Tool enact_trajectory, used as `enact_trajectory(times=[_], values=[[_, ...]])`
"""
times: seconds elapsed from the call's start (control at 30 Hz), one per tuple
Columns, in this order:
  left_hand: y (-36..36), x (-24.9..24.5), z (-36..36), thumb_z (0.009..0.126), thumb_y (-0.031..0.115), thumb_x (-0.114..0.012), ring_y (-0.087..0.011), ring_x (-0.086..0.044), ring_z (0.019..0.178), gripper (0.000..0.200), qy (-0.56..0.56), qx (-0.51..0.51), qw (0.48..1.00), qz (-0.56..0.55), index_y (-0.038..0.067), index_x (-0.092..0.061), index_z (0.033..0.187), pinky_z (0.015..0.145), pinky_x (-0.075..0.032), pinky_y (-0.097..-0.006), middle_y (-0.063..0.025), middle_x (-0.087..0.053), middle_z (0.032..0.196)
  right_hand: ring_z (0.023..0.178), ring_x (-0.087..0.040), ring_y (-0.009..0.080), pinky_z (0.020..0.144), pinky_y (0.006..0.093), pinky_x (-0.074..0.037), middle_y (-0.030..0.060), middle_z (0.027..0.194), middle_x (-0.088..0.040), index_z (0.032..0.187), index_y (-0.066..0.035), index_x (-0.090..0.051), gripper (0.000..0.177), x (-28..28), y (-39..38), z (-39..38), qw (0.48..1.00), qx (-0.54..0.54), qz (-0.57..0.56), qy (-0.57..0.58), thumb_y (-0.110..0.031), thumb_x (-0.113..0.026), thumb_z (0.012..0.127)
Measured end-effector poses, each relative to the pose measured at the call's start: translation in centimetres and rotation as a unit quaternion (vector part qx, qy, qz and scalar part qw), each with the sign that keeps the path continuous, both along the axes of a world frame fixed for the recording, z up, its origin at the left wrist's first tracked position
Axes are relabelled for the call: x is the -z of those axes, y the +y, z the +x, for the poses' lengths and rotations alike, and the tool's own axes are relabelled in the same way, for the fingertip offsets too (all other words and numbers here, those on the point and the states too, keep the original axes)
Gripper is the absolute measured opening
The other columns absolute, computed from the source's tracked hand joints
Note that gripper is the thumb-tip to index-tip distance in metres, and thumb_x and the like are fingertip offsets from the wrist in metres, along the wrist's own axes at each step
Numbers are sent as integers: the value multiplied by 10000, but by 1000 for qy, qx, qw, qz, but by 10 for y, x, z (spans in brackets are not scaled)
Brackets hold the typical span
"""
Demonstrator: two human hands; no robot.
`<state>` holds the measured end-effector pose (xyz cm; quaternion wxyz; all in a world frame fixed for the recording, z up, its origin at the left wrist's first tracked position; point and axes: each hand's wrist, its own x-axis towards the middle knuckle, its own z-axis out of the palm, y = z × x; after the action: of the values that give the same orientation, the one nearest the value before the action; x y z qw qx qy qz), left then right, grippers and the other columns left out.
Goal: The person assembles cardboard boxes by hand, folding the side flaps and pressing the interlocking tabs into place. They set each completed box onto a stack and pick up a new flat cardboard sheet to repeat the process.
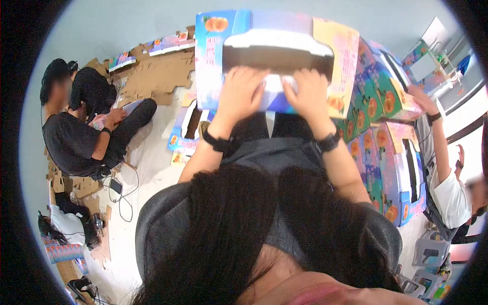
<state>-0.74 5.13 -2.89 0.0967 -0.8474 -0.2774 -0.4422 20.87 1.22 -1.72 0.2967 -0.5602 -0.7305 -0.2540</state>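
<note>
In front of my body is a printed fruit carton (274, 23), blue, white and peach with orange fruit pictures. It has a wide cut-out opening with white-edged flaps, and brown cardboard shows inside. My left hand (243, 92) grips the near edge of the opening, left of its middle, with the fingers over the edge. My right hand (309, 92) holds the same edge to the right, thumb turned inward. The two thumbs point toward each other across a white flap between them. The fingertips partly cover the opening's lower rim.
Stacked fruit cartons (378, 162) stand close on my right, with a co-worker's hand (424, 99) on the upper ones. Another carton (188, 124) lies on the floor at left. Flattened cardboard (155, 76), seated people and a cable (133, 190) are further left. Plastic stools (429, 249) stand lower right.
</note>
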Motion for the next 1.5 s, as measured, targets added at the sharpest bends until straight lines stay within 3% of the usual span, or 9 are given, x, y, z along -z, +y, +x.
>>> enact_trajectory(times=[0.23, 0.4, 0.53, 0.63, 0.87, 0.97, 1.17, 1.3, 1.5], values=[[-51, 27, -5, 841, 179, -683, -272, -596, 1147, 503, -13, 4, 1000, -5, 150, -642, 1341, 1059, -375, -464, -74, -660, 1181, 1088, -528, 324, 948, 458, -379, 128, 1265, -563, 1472, -121, -498, 909, 9, -66, 12, 992, -117, -34, -31, -526, -790, 712], [-62, 17, -7, 778, 240, -755, -261, -562, 1230, 597, 10, 38, 998, -52, 147, -631, 1354, 1086, -347, -462, -70, -646, 1254, 1264, -502, 311, 1035, 460, -374, 110, 1402, -535, 1500, -244, -491, 888, 21, -71, 31, 982, -161, -28, -100, -434, -820, 697], [-66, -4, -12, 787, 241, -766, -303, -537, 1312, 604, 2, 84, 993, -86, 131, -608, 1360, 1126, -324, -486, -84, -635, 1331, 1312, -478, 310, 1111, 484, -340, 108, 1413, -522, 1499, -247, -492, 923, 10, -66, 30, 983, -160, -42, -85, -385, -846, 658], [-61, -6, -24, 804, 206, -764, -349, -529, 1336, 567, -80, 90, 991, -59, 101, -598, 1335, 1143, -319, -517, -109, -627, 1361, 1318, -465, 322, 1147, 528, -303, 115, 1387, -515, 1499, -277, -493, 959, 1, -61, 28, 987, -137, -47, -68, -361, -868, 620], [-50, -11, -61, 889, 44, -655, -301, -615, 1131, 304, -251, 21, 968, 5, -1, -585, 1182, 1037, -437, -414, -149, -656, 1169, 1271, -483, 373, 1087, 553, -319, 151, 1298, -543, 1435, -323, -566, 909, -2, -31, 41, 995, -91, 6, -49, -346, -869, 579], [-43, -10, -79, 908, 26, -625, -273, -616, 1088, 270, -250, -38, 967, 19, -12, -582, 1172, 1015, -446, -383, -146, -656, 1132, 1294, -473, 377, 1092, 569, -323, 149, 1340, -534, 1458, -362, -539, 922, -20, -14, 75, 998, -33, 17, -42, -366, -885, 603], [-26, 7, -97, 943, 49, -657, -171, -603, 978, 230, -301, -75, 945, -102, 6, -629, 1168, 953, -456, -328, -80, -657, 1036, 1314, -476, 393, 1077, 597, -358, 175, 1374, -553, 1449, -341, -564, 878, -70, 32, 202, 957, 277, 55, -63, -583, -837, 650], [-17, 16, -101, 953, 80, -672, -117, -581, 852, 160, -290, -98, 937, -170, 5, -658, 1093, 805, -471, -283, -29, -631, 895, 1266, -533, 428, 1049, 616, -402, 197, 1384, -574, 1405, -294, -618, 861, -82, 44, 322, 930, 360, -52, 48, -653, -817, 648], [9, 49, -138, 914, 180, -722, -144, -576, 703, 154, -306, -211, 872, -319, 44, -711, 987, 704, -470, -321, -34, -612, 714, 1338, -476, 381, 1108, 618, -319, 171, 1397, -555, 1458, -327, -553, 934, -78, 45, 347, 817, 549, -147, 95, -656, -823, 628]])
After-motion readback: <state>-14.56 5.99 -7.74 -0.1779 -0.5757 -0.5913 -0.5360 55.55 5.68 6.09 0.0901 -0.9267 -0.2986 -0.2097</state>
